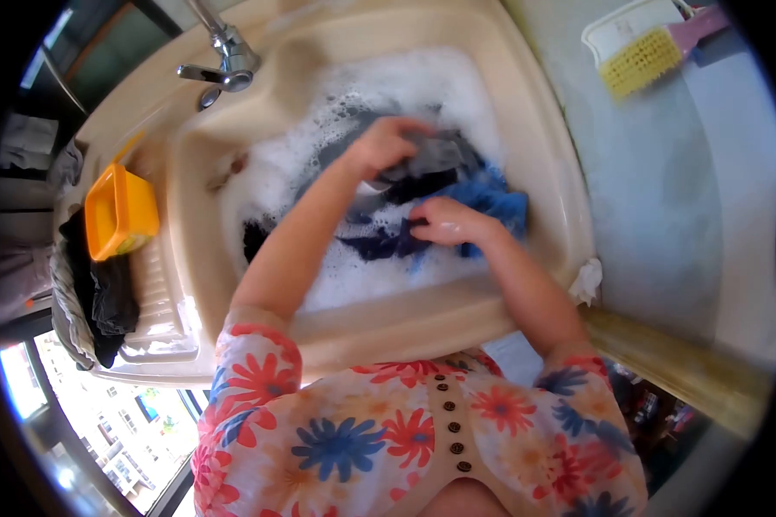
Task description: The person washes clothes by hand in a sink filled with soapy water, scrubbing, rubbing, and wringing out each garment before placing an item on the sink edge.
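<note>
Several pieces of wet laundry lie in sudsy water in the beige sink (353, 340). My left hand (386, 148) is over the grey cloth (440, 158), its fingers bent onto it and partly blurred. Nearer to me, my right hand (447, 221) pinches a dark navy cloth (388, 244) between thumb and fingers. A bright blue cloth (502, 205) lies just beyond the right hand, against the right side of the basin. White foam (444, 77) surrounds the laundry and hides part of it.
A chrome faucet (233, 59) stands at the back left. On the ribbed drainboard (159, 302) are a yellow plastic container (151, 207) and dark cloths (112, 297). To the right, a yellow-bristled brush (642, 62) rests on the counter, and a crumpled white cloth (586, 283) hangs by the sink's rim.
</note>
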Demonstrator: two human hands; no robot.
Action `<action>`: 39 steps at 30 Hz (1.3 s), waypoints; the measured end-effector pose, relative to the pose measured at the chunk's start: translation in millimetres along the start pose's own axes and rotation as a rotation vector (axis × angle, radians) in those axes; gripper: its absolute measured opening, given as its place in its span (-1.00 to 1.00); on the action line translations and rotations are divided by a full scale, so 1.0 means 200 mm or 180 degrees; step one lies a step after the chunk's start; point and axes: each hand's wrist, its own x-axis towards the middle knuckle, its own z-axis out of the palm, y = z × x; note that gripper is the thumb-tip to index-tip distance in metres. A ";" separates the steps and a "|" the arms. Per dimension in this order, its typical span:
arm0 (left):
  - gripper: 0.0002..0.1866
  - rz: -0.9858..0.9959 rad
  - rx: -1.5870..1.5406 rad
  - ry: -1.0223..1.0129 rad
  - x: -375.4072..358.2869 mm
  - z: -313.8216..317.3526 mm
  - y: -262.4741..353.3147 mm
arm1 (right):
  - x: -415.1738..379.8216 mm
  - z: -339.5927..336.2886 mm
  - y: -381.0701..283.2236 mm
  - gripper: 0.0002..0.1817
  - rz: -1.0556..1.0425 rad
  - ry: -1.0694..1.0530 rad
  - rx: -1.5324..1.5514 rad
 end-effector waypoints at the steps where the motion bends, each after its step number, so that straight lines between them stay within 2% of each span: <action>1: -0.55 -0.0161 0.0300 0.0172 -0.03 -0.09 -0.07 | -0.01 -0.02 -0.02 -0.67 0.0071 -0.0094 0.0022; 2: -0.54 -0.0315 0.0604 0.0354 -0.06 -0.17 -0.13 | 0.00 -0.03 -0.04 -0.67 0.0130 -0.0188 0.0034; 5: -0.52 -0.0566 0.0307 0.0486 -0.15 -0.30 -0.26 | 0.00 -0.03 -0.04 -0.71 0.0266 -0.0243 0.0183; 8: -0.50 -0.0806 0.0198 0.0630 -0.21 -0.29 -0.24 | 0.00 -0.05 -0.06 -0.72 0.0358 -0.0312 0.0218; 11: -0.55 -0.0498 0.1699 0.0803 -0.19 -0.30 -0.32 | 0.00 -0.05 -0.08 -0.72 0.0497 -0.0314 0.0381; 14: -0.67 -0.0125 0.3787 0.1662 -0.16 -0.13 -0.17 | 0.00 -0.04 -0.07 -0.71 0.0392 -0.0250 0.0307; 15: -0.74 -0.0087 0.3154 0.1976 -0.09 -0.09 -0.16 | 0.01 -0.04 -0.06 -0.70 0.0304 -0.0224 0.0210; 17: -0.68 -0.0732 0.2726 0.2028 0.03 0.02 -0.05 | 0.02 -0.03 -0.05 -0.70 0.0133 -0.0187 0.0096; 21: -0.67 -0.1539 0.1889 0.1566 0.13 0.11 0.00 | -0.02 -0.05 -0.07 -0.73 0.0013 -0.0082 0.0386; 23: -0.70 -0.1713 0.1713 0.1157 0.12 0.12 -0.01 | -0.02 -0.08 0.01 -0.72 0.0077 0.0410 0.0540; 24: -0.71 -0.1497 0.1618 0.1154 0.12 0.11 -0.04 | -0.02 -0.10 0.05 -0.71 0.0107 0.0665 0.0635; 26: -0.70 -0.1064 0.1460 0.1122 0.11 0.09 -0.12 | -0.02 -0.19 0.03 -0.70 0.1256 0.1773 0.1721; 27: -0.71 -0.0780 0.1099 0.1158 0.11 0.09 -0.17 | 0.00 -0.19 0.09 -0.64 0.1061 0.2473 0.1813; 29: -0.71 -0.0216 0.0357 0.1203 0.06 0.13 -0.23 | 0.05 -0.13 0.20 -0.67 0.0644 0.2647 0.1398; 30: -0.72 -0.0147 0.0168 0.1151 0.03 0.14 -0.21 | 0.07 -0.12 0.21 -0.68 0.0433 0.2722 0.1181; 31: -0.72 -0.0083 -0.0020 0.1101 -0.01 0.16 -0.18 | 0.02 -0.17 0.05 -0.74 0.0841 0.2133 0.1893; 33: -0.73 0.0001 -0.0246 0.1178 -0.08 0.17 -0.13 | 0.05 -0.14 0.07 -0.77 0.0474 0.2077 0.2170; 34: -0.73 0.0001 -0.0017 0.1377 -0.11 0.18 -0.11 | 0.07 -0.13 0.08 -0.79 0.0280 0.2034 0.2296; 36: -0.74 -0.0020 0.0422 0.1797 -0.15 0.17 -0.09 | 0.06 -0.13 0.05 -0.83 0.0408 0.1895 0.2273; 38: -0.79 0.0136 0.1449 0.2079 -0.16 0.17 -0.09 | 0.05 -0.15 -0.03 -0.86 0.0482 0.1899 0.2028; 39: -0.81 0.0209 0.1968 0.2204 -0.17 0.18 -0.06 | 0.07 -0.15 -0.02 -0.86 0.0657 0.2141 0.1798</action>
